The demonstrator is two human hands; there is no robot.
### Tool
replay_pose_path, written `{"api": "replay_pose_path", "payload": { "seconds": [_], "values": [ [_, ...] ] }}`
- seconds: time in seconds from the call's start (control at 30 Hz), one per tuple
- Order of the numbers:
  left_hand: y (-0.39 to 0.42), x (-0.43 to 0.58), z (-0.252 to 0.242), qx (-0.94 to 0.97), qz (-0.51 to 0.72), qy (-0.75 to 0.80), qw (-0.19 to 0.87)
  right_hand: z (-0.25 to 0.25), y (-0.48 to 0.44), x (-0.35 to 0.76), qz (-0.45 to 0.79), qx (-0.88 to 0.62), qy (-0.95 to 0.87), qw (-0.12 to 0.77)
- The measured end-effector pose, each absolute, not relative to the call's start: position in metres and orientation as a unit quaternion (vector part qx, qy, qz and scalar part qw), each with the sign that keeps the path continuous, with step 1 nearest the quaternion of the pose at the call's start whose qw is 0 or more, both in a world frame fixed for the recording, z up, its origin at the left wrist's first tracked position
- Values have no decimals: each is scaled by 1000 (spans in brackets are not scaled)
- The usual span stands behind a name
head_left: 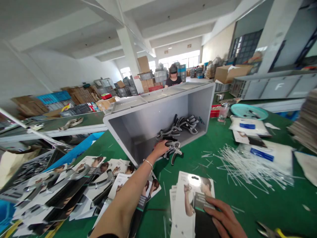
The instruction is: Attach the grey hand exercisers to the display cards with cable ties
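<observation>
My left hand (pixel 161 149) reaches into the mouth of a grey plastic crate (pixel 158 112) that lies on its side. It is closed on a grey-and-black hand grip strengthener (pixel 174 151) at the crate's lower edge; some fingertips are hidden behind it. More hand grips (pixel 187 124) are heaped inside the crate. Near the front edge, my right hand (pixel 224 216) grips the right side of a printed backing card (pixel 189 198), fingers on its face and thumb out of sight. Other cards (pixel 174 201) lie beneath that one.
On the left, several cards with hand grips attached (pixel 81 178) overlap in a pile. White cable ties (pixel 247 168) spread over the green table at right, near plastic bags (pixel 269 155) and a turquoise tray (pixel 249 110). Pliers (pixel 269 229) lie at lower right. A person (pixel 173 77) is beyond the crate.
</observation>
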State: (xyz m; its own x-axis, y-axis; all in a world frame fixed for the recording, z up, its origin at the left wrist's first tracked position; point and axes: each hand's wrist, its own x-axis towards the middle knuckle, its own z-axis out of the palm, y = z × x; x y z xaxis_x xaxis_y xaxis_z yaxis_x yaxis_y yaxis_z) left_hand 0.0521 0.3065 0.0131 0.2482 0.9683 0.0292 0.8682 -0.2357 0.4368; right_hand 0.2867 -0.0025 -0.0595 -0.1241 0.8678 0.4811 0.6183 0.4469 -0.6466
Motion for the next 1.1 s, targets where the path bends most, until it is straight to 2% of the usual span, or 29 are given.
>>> {"api": "replay_pose_path", "payload": {
  "seconds": [0.23,0.33,0.4,0.47,0.57,0.63,0.7,0.87,1.1],
  "values": [
    [233,33,36,772,218,592,84,-16,-2,276,201,-497,-780,323],
    [211,17,58,764,277,579,63,-4,3,280,218,-502,-752,366],
    [194,9,71,760,315,566,58,1,5,283,273,-507,-710,406],
    [172,6,78,753,373,536,84,7,7,282,363,-507,-648,437],
    [130,15,74,697,506,454,228,19,10,270,507,-473,-555,460],
    [100,24,64,644,545,429,322,26,8,259,602,-420,-495,465],
    [73,31,52,594,563,438,371,31,3,249,668,-372,-437,474],
    [37,28,34,503,620,486,355,32,-18,241,650,-356,-405,535],
    [38,25,24,444,616,514,399,34,-16,242,620,-378,-426,539]
  ]
}}
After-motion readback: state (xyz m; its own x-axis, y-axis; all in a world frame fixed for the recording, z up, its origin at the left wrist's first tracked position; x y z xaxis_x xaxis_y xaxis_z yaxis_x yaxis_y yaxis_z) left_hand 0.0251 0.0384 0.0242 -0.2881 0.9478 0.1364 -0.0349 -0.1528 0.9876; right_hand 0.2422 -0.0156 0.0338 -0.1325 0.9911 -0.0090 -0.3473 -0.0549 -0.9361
